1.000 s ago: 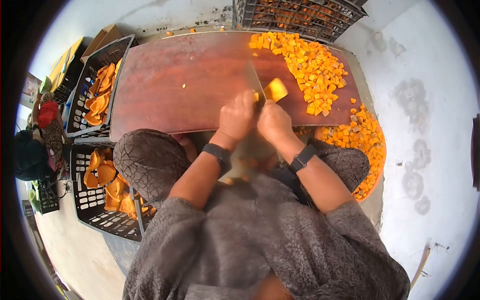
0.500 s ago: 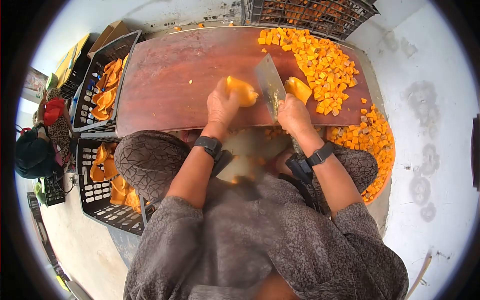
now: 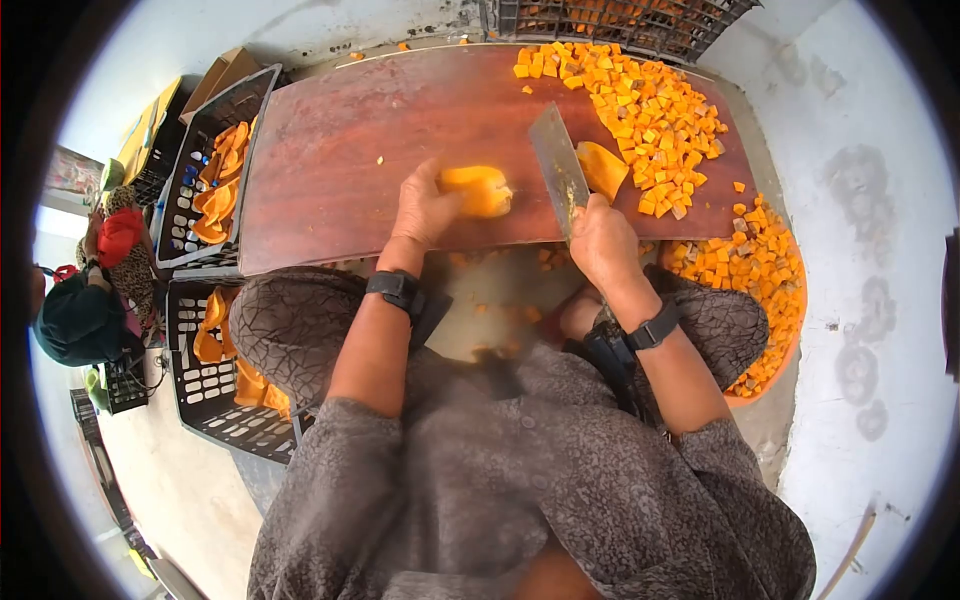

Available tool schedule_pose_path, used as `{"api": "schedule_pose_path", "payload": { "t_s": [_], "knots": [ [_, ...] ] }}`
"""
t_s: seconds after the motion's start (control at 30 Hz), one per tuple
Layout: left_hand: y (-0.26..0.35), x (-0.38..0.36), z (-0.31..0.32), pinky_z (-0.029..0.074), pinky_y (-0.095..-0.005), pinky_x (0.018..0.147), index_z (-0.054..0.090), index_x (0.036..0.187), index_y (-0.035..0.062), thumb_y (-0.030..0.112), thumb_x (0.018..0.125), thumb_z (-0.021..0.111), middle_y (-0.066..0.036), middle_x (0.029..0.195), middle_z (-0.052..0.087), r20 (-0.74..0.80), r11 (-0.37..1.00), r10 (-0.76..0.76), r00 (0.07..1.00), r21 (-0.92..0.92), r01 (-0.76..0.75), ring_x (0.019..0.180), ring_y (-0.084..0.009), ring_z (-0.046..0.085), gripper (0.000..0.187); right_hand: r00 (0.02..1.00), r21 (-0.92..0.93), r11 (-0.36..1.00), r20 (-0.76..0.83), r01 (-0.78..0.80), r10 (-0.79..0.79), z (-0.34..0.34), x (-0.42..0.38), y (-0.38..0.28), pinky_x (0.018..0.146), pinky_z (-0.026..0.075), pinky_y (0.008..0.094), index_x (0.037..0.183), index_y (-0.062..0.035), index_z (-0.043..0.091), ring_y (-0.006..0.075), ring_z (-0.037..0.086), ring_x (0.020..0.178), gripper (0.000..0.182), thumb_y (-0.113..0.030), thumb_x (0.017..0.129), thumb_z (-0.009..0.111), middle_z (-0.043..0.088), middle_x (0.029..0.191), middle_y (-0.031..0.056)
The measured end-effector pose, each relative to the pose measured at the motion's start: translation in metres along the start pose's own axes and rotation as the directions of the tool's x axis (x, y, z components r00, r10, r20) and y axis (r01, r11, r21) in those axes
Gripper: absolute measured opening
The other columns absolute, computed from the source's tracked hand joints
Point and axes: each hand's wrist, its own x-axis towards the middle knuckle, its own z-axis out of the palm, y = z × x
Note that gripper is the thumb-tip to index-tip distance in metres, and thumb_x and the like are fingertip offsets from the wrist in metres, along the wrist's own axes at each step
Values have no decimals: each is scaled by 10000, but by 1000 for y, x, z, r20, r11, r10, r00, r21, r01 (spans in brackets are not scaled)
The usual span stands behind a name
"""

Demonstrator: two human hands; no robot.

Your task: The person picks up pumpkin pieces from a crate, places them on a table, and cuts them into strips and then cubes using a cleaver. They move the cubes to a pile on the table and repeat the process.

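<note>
My left hand (image 3: 424, 207) is closed on the left end of an orange pumpkin piece (image 3: 474, 191), low over the reddish board (image 3: 330, 160). In my right hand (image 3: 606, 243) is the handle of a cleaver (image 3: 557, 160), its broad blade tilted up and away from me. A gap separates the blade from the held piece. Just right of the blade lies another pumpkin chunk (image 3: 602, 170), partly hidden behind it. Pumpkin cubes (image 3: 650, 130) are heaped on the board's right side.
An orange tub (image 3: 797, 325) of cubes stands below the board's right edge. Two black crates, an upper one (image 3: 172, 215) and a lower one (image 3: 205, 405), hold pumpkin pieces at left. Another crate (image 3: 640, 30) stands behind the board. A person (image 3: 80, 315) is at far left.
My hands have moved farther apart: the left, with the pumpkin piece, shifted left, while the right carried the cleaver slightly right. The whole view has also shifted a little.
</note>
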Motion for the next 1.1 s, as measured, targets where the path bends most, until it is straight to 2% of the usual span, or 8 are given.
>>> {"api": "schedule_pose_path", "payload": {
  "t_s": [0.27,0.43,0.57,0.63,0.73,0.77,0.9,1.1],
  "knots": [
    [-23,8,10,508,-311,775,599,1091,-24,63,735,685,-127,905,671,24,994,-38,999,100,36,839,-198,639,376,1000,4,1000,-28,10,-10,-1,-5,-2,697,483,535,893,33,513,469,614,760,189,-156,896,517,618,739,288],
    [-18,9,15,505,-280,792,574,1171,-37,1,780,639,-107,976,665,-5,980,-92,996,-177,89,860,-154,627,398,999,42,999,-38,16,-14,-3,-7,0,701,482,536,895,33,512,471,611,764,191,-158,903,514,618,745,291],
    [-1,6,2,504,-276,804,583,1141,-33,-19,790,633,-119,1013,647,115,989,-102,988,-95,113,887,-142,615,354,999,46,999,-40,5,-3,-6,-8,0,704,483,535,899,33,511,476,608,770,200,-166,913,510,618,754,294],
    [11,-3,8,505,-289,797,564,1100,-11,-23,792,633,-111,1017,625,-144,994,51,988,-87,-64,910,-137,600,315,999,51,999,-42,-14,16,-4,-7,1,706,483,535,904,33,511,478,607,771,202,-169,915,509,618,757,294],
    [4,-1,19,504,-308,792,513,1030,24,-40,776,627,-121,990,610,-229,971,226,947,-26,-238,915,-168,606,286,999,63,998,-51,-16,19,0,-9,3,703,485,535,906,30,508,478,606,763,201,-171,916,511,619,752,289],
    [-6,1,21,513,-349,795,461,999,51,-53,744,634,-149,1019,597,-167,914,396,903,162,-372,920,-275,628,325,998,67,998,-64,3,2,0,-9,4,698,486,535,903,27,505,477,607,755,196,-169,914,514,619,744,284],
    [1,-16,26,506,-439,814,460,979,60,-3,715,692,-185,1153,544,76,870,409,909,269,-414,983,-427,563,357,998,24,1000,-59,2,0,0,-13,0,678,490,531,892,18,496,466,610,725,179,-158,906,524,615,716,271],
    [13,-20,20,490,-435,871,503,1146,47,77,740,712,-195,1184,527,132,836,435,890,308,-454,1059,-397,547,458,998,-24,999,-52,33,-35,7,-14,1,650,494,524,901,1,484,439,621,687,154,-141,892,544,615,677,244]
  ]
}}
